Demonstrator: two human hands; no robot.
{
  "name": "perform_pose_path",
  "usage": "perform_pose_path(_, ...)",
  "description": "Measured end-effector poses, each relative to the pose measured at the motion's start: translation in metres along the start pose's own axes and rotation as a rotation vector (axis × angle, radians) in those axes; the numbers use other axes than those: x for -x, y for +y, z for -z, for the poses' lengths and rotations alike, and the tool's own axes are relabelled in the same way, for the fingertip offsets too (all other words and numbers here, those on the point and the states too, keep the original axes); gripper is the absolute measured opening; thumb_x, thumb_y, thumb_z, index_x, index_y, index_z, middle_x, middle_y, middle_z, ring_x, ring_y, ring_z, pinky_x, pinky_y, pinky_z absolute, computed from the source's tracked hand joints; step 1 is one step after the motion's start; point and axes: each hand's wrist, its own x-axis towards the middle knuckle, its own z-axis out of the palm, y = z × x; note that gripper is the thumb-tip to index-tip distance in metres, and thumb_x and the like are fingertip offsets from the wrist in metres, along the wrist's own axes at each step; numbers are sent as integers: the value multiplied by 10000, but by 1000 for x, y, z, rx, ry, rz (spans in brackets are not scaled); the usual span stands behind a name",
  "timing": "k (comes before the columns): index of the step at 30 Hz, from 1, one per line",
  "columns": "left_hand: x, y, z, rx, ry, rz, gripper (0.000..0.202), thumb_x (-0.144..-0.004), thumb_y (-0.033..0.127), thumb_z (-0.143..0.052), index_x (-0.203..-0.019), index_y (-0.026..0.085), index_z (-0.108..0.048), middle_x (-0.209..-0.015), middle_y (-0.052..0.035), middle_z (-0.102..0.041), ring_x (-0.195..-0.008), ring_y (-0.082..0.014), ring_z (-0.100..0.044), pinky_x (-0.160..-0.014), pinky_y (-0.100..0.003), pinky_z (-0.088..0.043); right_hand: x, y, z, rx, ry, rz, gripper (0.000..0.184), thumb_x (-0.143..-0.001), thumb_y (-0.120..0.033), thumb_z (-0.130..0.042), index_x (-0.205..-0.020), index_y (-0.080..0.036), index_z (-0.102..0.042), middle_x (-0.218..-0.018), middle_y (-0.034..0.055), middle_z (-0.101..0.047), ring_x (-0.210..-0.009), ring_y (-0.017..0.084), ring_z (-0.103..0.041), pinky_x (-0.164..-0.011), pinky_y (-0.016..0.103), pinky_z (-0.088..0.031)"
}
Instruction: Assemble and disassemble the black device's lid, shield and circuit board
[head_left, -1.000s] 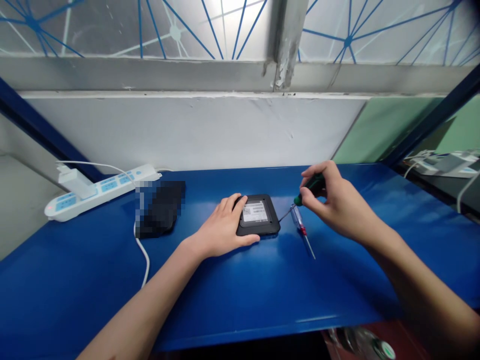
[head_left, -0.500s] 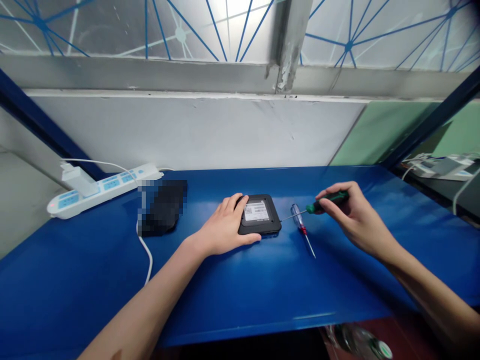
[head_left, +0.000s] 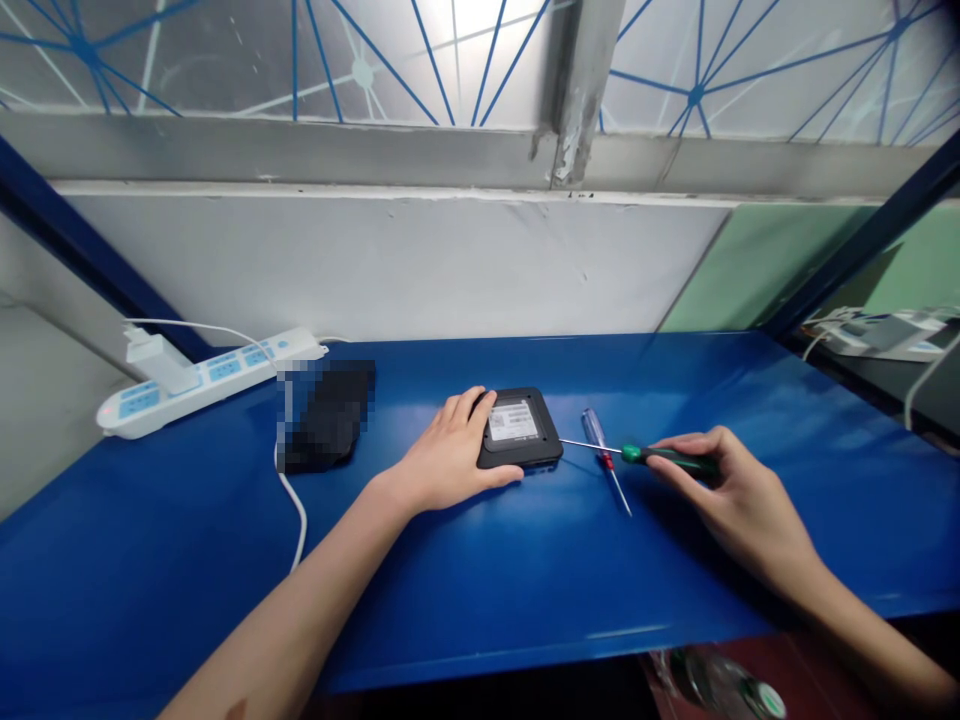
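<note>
A flat black square box (head_left: 541, 422) with a white label on top lies on the blue table. My left hand (head_left: 442, 450) grips its left part, fingers over the far side and thumb along the near edge. In my right hand (head_left: 739, 495) is a green-and-black-handled screwdriver (head_left: 671, 459), held nearly level. Its thin shaft reaches left to the box's right edge, where the tip meets the near right corner; whether it sits in a seam I cannot tell. Beneath that shaft a second screwdriver (head_left: 594, 428), clear-handled with a red collar, lies on the table, its tip toward me.
A white power strip (head_left: 225, 370) with a plugged-in charger (head_left: 160, 362) stands at the back left. Beside it is a blurred-out black object (head_left: 330, 415), and a white cable (head_left: 296, 510) runs past it. Below the table's front edge (head_left: 525, 665) lies a clear bottle (head_left: 727, 685).
My right hand has moved down and to the right, lowering the green screwdriver's handle so its shaft lies flatter. The tip stays by the box's right edge. My left hand and the box hold still.
</note>
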Motion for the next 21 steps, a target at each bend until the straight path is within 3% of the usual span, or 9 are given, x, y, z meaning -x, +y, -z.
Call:
perform_pose_path(10, 0, 4, 2, -11, -13, 18, 1072, -821, 766, -542, -1599, 133, -164, -1672, -180, -163, -1531, -378, -166, -1228, -548, -231, 3, -9, 3, 117, -1, 139, 383, -813, -603, -669, -835, -266, -491, -937, 74, -774, -841, 279, -760, -735, 389, -592)
perform_pose_path(15, 1, 3, 2, -12, 0, 10, 1060, -821, 782, -527, -1595, 148, -176, -1668, -181, -176, -1529, -379, -169, -1224, -553, -237, 7, -10, -7, 109, -65, 177, 368, -848, -576, -656, -826, -266, -457, -949, 66, -768, -808, 253, -757, -692, 358, -588)
perform_pose_path(21, 2, 3, 2, 5, 7, -8, 1049, -820, 786, -527, -1595, 170, -179, -1663, -181, -189, -1513, -401, -198, -1206, -564, -262, 4, -18, -11, 147, -163, 333, 266, -936, -484, -598, -1086, -269, -643, -1063, 58, -749, -954, 256, -741, -854, 394, -586)
